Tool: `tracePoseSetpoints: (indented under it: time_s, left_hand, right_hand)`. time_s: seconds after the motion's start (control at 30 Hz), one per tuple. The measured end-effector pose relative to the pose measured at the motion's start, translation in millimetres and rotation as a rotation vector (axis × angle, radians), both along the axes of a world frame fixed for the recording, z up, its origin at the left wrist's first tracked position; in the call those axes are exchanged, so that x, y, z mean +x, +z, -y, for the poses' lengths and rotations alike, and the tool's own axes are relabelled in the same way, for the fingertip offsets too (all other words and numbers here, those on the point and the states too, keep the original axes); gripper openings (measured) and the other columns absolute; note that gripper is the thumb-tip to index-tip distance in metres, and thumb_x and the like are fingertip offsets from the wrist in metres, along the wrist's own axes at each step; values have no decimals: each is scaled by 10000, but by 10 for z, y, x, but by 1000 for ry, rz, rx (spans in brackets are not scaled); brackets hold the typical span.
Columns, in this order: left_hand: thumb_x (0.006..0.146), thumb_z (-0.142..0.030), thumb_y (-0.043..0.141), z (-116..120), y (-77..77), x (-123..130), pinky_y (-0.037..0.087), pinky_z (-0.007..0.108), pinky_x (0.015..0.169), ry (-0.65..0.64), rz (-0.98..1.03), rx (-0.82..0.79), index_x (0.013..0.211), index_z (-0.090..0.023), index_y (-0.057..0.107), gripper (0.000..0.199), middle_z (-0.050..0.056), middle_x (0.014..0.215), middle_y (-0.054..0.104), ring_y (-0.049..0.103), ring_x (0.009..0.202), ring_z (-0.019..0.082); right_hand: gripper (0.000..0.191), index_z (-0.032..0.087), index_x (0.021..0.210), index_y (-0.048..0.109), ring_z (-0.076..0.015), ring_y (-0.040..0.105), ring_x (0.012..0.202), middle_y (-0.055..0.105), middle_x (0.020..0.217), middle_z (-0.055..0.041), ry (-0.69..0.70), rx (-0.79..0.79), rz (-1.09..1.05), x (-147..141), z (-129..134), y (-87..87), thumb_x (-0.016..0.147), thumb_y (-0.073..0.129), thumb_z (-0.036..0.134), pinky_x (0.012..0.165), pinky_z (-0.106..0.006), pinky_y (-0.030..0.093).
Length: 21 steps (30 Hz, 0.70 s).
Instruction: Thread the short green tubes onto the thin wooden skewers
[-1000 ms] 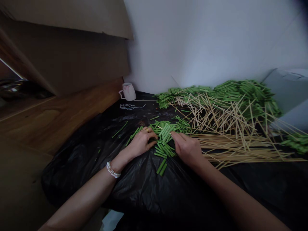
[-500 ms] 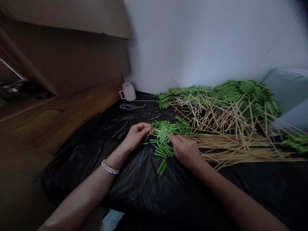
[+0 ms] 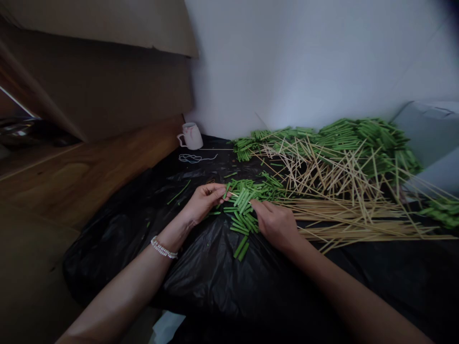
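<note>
My left hand (image 3: 209,200) pinches a short cut green stem (image 3: 226,190) between thumb and fingertips, at the pointed end of a thin bamboo skewer (image 3: 234,194). Several pale green stem pieces (image 3: 244,199) sit side by side on that skewer. Closed around its other end is my right hand (image 3: 275,223), which hides most of the skewer there. Loose green pieces (image 3: 246,221) lie under and around the skewered row, two of them nearer to me.
Long bamboo skewers (image 3: 351,228) lie in bundles to the right, with a crossed heap (image 3: 322,165) behind. Filled green skewers (image 3: 358,138) are piled by the wall. A mug (image 3: 191,136) and a tangled string (image 3: 193,158) stand at back left on black plastic sheeting (image 3: 208,277).
The stem piece at my left fingertips has tilted and shows more clearly against the skewer tip. My right hand stays in nearly the same place.
</note>
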<state>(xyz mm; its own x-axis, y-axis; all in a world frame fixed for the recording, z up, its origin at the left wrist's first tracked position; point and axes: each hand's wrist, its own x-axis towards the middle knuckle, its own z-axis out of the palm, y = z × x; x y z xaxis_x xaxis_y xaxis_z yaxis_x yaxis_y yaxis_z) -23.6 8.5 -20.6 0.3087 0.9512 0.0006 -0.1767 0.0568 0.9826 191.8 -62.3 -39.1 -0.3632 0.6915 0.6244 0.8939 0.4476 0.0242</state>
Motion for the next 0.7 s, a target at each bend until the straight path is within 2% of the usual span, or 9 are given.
tracePoseSetpoints:
  time_s: [0.47, 0.7]
  left_hand:
    - [707, -392, 766, 0, -15, -9, 449, 236, 635, -35, -112, 47, 840, -139, 733, 289, 64, 819, 720, 602, 680, 122]
    - [681, -344, 796, -16, -42, -6, 458, 231, 643, 0, 39, -30, 886, -145, 721, 295, 43, 767, 717, 611, 659, 108]
  right_hand:
    - [332, 173, 1111, 650, -113, 554, 603, 661, 749, -17, -5, -43, 13, -1, 11, 9, 860, 437, 126, 540, -258, 317]
    - [331, 169, 1110, 652, -114, 553, 607, 660, 742, -16, 0, -19, 0, 2, 4, -3, 872, 426, 130, 542, -251, 317]
